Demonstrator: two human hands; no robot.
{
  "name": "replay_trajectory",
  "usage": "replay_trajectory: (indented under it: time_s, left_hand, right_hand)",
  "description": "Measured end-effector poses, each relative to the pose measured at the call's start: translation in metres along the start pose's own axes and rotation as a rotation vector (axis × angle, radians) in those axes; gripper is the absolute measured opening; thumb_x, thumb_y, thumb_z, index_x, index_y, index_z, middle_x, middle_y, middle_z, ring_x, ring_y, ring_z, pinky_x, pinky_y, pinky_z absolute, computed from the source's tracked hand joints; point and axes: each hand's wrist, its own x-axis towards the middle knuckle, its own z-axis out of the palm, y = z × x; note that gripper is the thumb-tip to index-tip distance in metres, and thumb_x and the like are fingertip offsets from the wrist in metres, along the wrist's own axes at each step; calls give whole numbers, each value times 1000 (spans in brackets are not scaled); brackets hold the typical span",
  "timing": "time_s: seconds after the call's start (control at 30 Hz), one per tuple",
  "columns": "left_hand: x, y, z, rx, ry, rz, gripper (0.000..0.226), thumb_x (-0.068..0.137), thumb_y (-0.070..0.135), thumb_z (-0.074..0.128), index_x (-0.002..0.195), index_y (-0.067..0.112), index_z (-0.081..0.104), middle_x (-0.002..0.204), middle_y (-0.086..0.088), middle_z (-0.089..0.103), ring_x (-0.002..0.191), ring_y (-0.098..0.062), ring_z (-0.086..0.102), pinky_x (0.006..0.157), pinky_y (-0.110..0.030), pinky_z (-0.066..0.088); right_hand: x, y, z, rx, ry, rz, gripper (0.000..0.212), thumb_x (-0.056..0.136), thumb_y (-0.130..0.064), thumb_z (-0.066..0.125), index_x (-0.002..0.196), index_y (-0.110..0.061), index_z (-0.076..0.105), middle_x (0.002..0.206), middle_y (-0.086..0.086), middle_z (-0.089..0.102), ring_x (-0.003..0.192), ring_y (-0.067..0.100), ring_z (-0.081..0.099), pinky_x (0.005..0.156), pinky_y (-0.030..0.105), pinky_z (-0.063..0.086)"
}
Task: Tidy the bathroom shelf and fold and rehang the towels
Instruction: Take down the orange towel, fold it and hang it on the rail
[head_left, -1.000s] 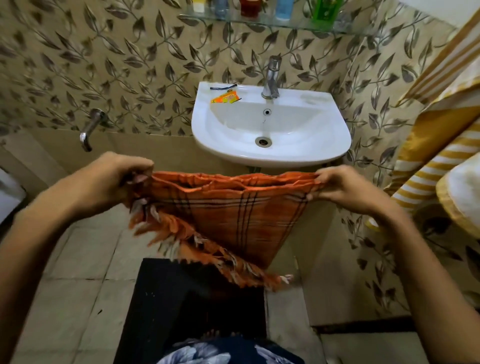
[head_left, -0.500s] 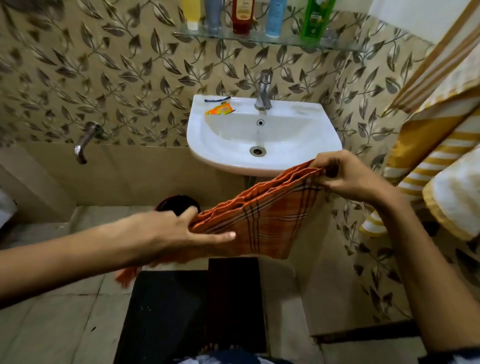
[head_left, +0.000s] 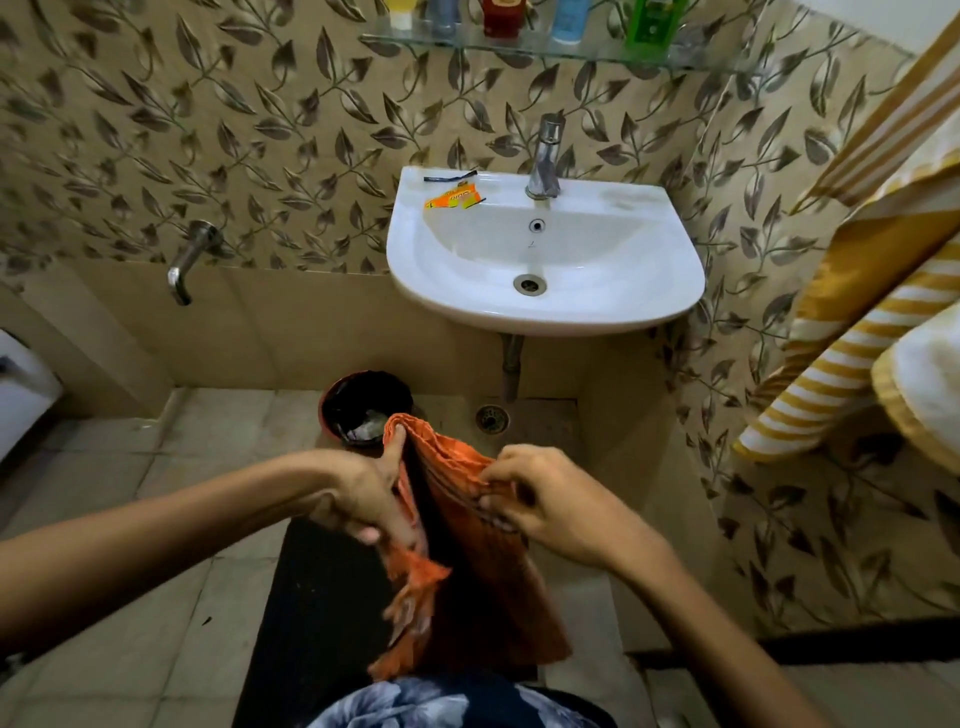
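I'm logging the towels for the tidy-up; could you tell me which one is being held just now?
The orange checked towel, gripped by the left hand and right hand. The yellow-striped towels hang untouched at the right.

My forearms are bare, with no sleeves, watch or rings on my left hand (head_left: 371, 496) or right hand (head_left: 550, 506). Below them I wear a dark navy garment with pale floral print (head_left: 447, 704).
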Motion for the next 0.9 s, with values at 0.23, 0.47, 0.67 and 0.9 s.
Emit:
replay_trajectory:
  time_s: [0.23, 0.47, 0.67, 0.9]
  left_hand:
    - [0, 11, 27, -358, 225, 55, 125, 73, -6, 70, 141, 29, -29, 145, -20, 34, 54, -12, 60, 32, -14, 42]
    - [1, 11, 28, -536, 333, 201, 134, 67, -14, 70, 137, 35, -33, 151, -23, 22, 58, -19, 68, 34, -18, 47]
    - [-1, 19, 6, -555, 375, 348, 128, 62, -11, 76, 147, 24, -13, 132, -16, 51, 64, -15, 71, 49, -23, 54]
    - [-1, 13, -37, 959, 1122, 369, 64, 83, 25, 67, 136, 32, 32, 156, 0, 23, 100, -41, 63, 73, -46, 53]
  right_hand:
    - [-8, -17, 32, 224, 38, 19, 26, 89, -52, 53, 100, -31, 62, 96, -18, 54, 85, 1, 55, 71, 16, 43]
    - [-3, -17, 48, 97, 317, 17, 19, 79, -38, 65, 92, -29, 54, 87, -20, 46, 75, -3, 47, 61, 11, 35]
    - [29, -2, 4, 111, 434, -16, 18, 73, -9, 68, 90, -12, 69, 87, 0, 69, 82, 11, 64, 70, 21, 47]
    - [48, 24, -62, 211, 411, 92, 21, 76, 1, 57, 85, -15, 68, 74, -9, 65, 68, -2, 58, 69, 19, 46]
